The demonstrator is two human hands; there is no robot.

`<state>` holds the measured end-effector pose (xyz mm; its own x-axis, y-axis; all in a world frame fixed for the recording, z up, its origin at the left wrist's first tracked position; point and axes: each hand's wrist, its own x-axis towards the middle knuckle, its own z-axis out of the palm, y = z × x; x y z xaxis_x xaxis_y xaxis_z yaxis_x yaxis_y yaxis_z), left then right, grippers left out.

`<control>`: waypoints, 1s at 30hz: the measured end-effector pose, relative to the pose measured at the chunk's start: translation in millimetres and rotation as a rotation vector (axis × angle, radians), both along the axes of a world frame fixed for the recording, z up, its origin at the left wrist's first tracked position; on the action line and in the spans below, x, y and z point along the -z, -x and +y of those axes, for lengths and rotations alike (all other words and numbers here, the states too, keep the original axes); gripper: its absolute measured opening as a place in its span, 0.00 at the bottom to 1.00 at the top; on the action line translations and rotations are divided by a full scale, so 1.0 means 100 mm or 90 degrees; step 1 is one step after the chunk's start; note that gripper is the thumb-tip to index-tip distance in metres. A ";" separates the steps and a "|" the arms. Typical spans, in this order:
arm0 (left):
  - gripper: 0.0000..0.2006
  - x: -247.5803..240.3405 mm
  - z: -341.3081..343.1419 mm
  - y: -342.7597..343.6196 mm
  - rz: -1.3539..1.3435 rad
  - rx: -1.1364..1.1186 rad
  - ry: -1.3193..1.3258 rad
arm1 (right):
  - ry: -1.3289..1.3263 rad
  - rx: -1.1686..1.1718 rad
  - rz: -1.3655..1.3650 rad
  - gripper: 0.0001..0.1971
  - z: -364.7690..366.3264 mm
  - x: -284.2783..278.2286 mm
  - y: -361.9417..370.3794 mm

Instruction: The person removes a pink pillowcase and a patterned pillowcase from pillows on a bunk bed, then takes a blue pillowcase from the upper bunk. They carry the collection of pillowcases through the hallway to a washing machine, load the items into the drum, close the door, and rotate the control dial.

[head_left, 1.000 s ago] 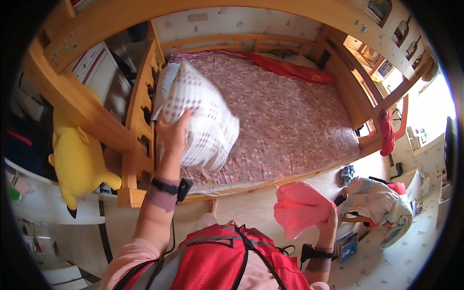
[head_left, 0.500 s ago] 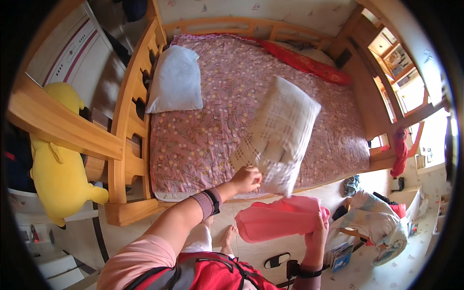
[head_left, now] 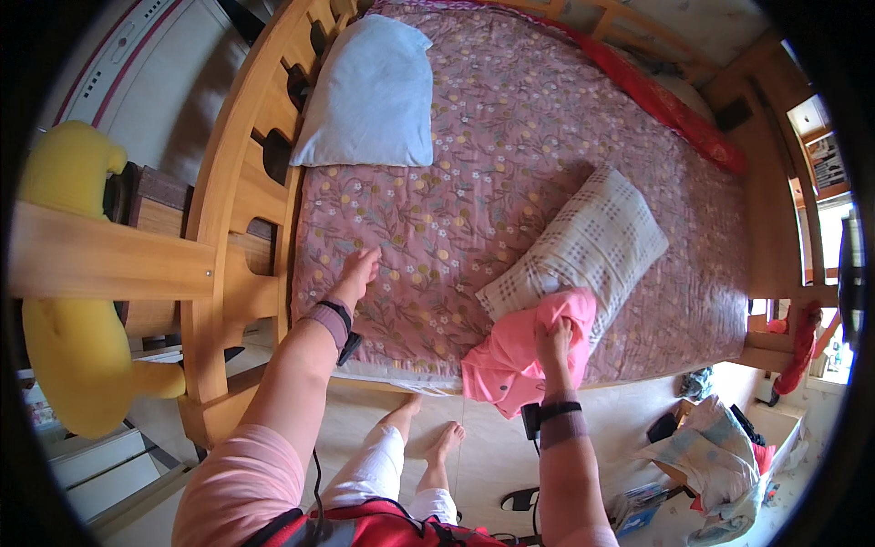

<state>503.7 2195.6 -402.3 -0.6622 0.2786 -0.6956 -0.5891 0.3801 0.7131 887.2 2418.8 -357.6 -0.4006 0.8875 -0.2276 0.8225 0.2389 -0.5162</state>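
One pink cloth [head_left: 510,365] I judged light, limp, best held bunched; right fingers [head_left: 558,332] pinched it; left fingers [head_left: 370,259], I couldn't tell.

I'm in a home, in a bedroom: in front of me is a wooden bed [head_left: 202,337] with a cut-out end panel [head_left: 248,137] and a floral sheet [head_left: 437,219]. A pale blue pillow [head_left: 369,96] lies along the bed's left edge, toward the far corner, and a checked pillow [head_left: 606,232] nearer the front edge. Red bedding [head_left: 670,105] runs along the far edge. Past the left edge sits a yellow plush toy [head_left: 77,356]; my bare feet [head_left: 447,440] are on a tiled floor [head_left: 478,456], near a black sandal [head_left: 521,499].
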 end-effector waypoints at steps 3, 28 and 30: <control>0.19 0.11 -0.08 0.55 -0.063 -0.151 -0.061 | 0.192 -0.165 -0.310 0.29 -0.10 0.23 0.36; 0.04 0.23 1.35 1.84 0.146 -0.237 -0.199 | 0.256 -0.138 -0.399 0.25 0.20 0.75 0.49; 0.05 0.17 0.98 1.83 0.228 -0.226 -0.224 | 0.260 -0.109 -0.382 0.26 0.16 0.77 0.61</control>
